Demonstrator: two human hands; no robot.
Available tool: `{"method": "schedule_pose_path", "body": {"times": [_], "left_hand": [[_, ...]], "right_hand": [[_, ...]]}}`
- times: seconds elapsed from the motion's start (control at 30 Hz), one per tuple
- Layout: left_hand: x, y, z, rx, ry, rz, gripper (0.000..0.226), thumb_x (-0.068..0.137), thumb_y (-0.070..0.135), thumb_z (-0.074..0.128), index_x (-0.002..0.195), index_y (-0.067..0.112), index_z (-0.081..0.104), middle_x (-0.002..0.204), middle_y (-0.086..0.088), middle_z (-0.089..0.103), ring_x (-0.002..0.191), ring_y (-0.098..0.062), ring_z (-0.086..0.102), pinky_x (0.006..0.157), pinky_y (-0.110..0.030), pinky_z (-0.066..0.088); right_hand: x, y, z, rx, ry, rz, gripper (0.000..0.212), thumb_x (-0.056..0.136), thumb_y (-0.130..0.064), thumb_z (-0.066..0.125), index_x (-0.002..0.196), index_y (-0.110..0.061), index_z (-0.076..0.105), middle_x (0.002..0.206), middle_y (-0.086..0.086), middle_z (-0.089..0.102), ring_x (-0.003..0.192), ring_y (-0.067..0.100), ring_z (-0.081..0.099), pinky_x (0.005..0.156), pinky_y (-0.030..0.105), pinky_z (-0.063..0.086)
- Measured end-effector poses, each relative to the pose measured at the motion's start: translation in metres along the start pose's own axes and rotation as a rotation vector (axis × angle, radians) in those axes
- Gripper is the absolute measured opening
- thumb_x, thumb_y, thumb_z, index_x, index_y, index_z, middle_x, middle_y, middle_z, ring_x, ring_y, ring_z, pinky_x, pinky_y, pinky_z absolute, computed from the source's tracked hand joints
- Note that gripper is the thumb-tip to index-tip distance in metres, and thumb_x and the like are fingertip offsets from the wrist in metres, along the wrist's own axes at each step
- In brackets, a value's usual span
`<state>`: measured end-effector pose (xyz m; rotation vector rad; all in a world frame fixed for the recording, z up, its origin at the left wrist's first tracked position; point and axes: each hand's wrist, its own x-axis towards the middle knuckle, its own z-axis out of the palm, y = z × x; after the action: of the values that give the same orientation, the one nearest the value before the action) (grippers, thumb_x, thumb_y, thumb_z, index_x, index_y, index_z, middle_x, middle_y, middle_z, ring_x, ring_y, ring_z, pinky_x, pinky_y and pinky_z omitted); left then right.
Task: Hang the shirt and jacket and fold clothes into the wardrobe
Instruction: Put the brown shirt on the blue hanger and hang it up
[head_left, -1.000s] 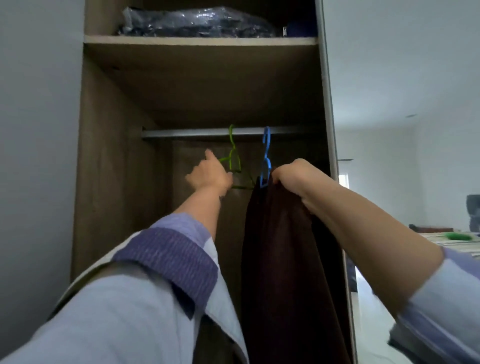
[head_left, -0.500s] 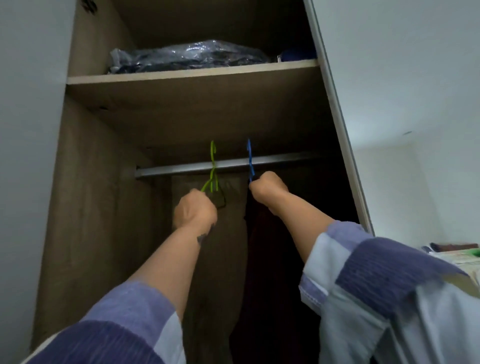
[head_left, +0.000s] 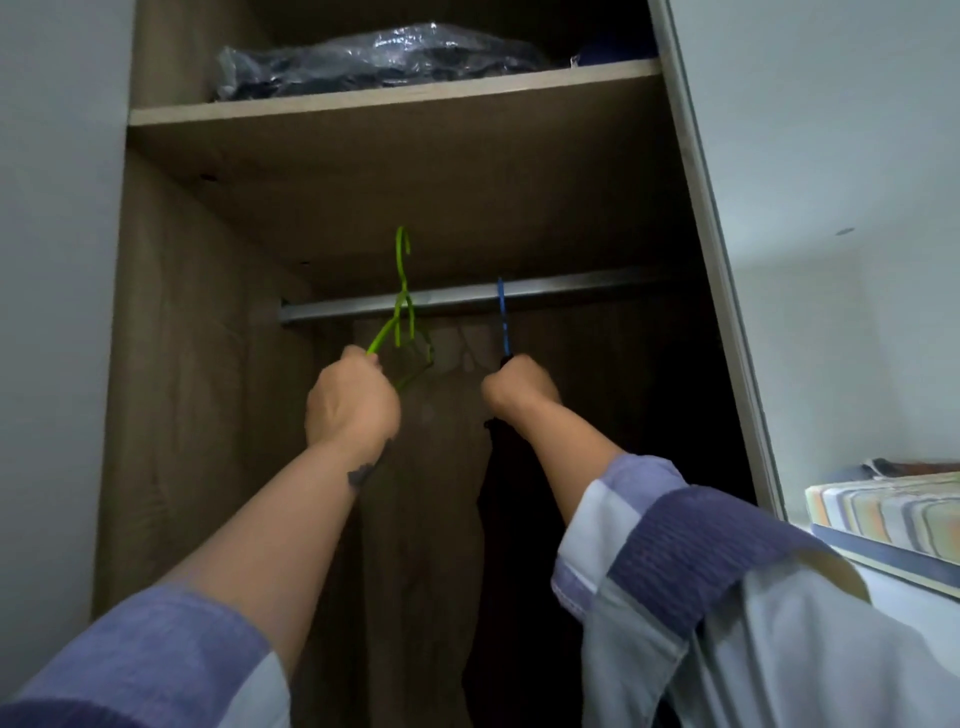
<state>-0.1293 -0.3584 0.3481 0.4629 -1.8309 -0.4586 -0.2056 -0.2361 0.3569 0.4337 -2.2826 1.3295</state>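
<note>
Inside the open wardrobe, a metal rail runs under a wooden shelf. My left hand grips a bare green hanger, whose hook rises above the rail. My right hand grips the neck of a blue hanger hooked over the rail. A dark garment hangs from the blue hanger, below my right wrist; its upper part is hidden by my hand.
A plastic-wrapped dark bundle lies on the upper shelf. The wardrobe's pale frame edge slants down the right side. A striped folded stack sits on a surface at the far right. A grey wall borders the left.
My left hand went from reaching with open fingers to gripping the green hanger and has lifted its hook above the rail. My right hand stays on the blue hanger. The view tilted upward.
</note>
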Motion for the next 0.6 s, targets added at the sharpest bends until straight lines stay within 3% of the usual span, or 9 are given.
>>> {"method": "schedule_pose_path", "body": {"times": [0.13,0.2,0.3,0.4,0.5,0.6], "left_hand": [[-0.015,-0.007,-0.016,-0.007,0.038,-0.018,0.033,0.102,0.026,0.029,0.112,0.009,0.056,0.110,-0.021,0.061,0.104,-0.039,0.056,0.080,-0.040,0.044],[-0.028,-0.010,-0.027,-0.002,0.038,-0.020,0.033,0.102,0.024,0.029,0.112,0.007,0.054,0.111,-0.022,0.060,0.105,-0.039,0.055,0.080,-0.040,0.042],[-0.053,-0.015,-0.042,-0.013,0.011,-0.027,0.034,0.103,0.024,0.028,0.114,0.004,0.053,0.112,-0.022,0.060,0.103,-0.039,0.056,0.081,-0.043,0.043],[-0.085,-0.027,-0.053,0.005,-0.016,-0.028,0.033,0.102,0.023,0.029,0.113,0.004,0.053,0.110,-0.023,0.060,0.101,-0.039,0.057,0.083,-0.044,0.047],[-0.120,-0.039,-0.064,0.055,-0.042,-0.078,0.032,0.103,0.026,0.026,0.109,0.007,0.051,0.098,-0.015,0.058,0.089,-0.033,0.056,0.073,-0.040,0.046],[-0.159,-0.047,-0.073,0.133,-0.067,-0.175,0.027,0.103,0.026,0.025,0.101,0.013,0.048,0.084,-0.004,0.047,0.070,-0.019,0.045,0.059,-0.031,0.032]], "right_hand": [[-0.024,-0.002,-0.003,-0.180,0.099,-0.136,0.046,0.089,-0.021,0.052,0.134,-0.014,0.046,0.136,0.011,0.048,0.126,0.032,0.044,0.097,0.041,0.041],[-0.043,-0.002,0.000,-0.376,0.265,-0.297,0.049,0.086,-0.026,0.054,0.134,-0.018,0.047,0.138,0.010,0.041,0.129,0.031,0.033,0.102,0.044,0.031],[-0.071,-0.008,0.007,-0.458,0.461,-0.594,0.042,0.084,-0.027,0.051,0.126,-0.021,0.056,0.130,0.004,0.047,0.125,0.027,0.035,0.102,0.043,0.027],[-0.090,-0.018,0.026,-0.155,0.239,-0.685,0.039,0.088,-0.021,0.048,0.125,-0.019,0.060,0.125,0.005,0.059,0.121,0.027,0.046,0.098,0.039,0.034],[-0.101,-0.028,0.046,0.198,-0.102,-0.420,0.036,0.096,-0.025,0.045,0.123,-0.009,0.062,0.126,0.016,0.062,0.120,0.033,0.053,0.094,0.034,0.042],[-0.114,-0.030,0.058,0.285,-0.305,-0.272,0.041,0.098,-0.034,0.044,0.114,-0.003,0.066,0.121,0.020,0.063,0.116,0.034,0.056,0.089,0.032,0.044]]}}
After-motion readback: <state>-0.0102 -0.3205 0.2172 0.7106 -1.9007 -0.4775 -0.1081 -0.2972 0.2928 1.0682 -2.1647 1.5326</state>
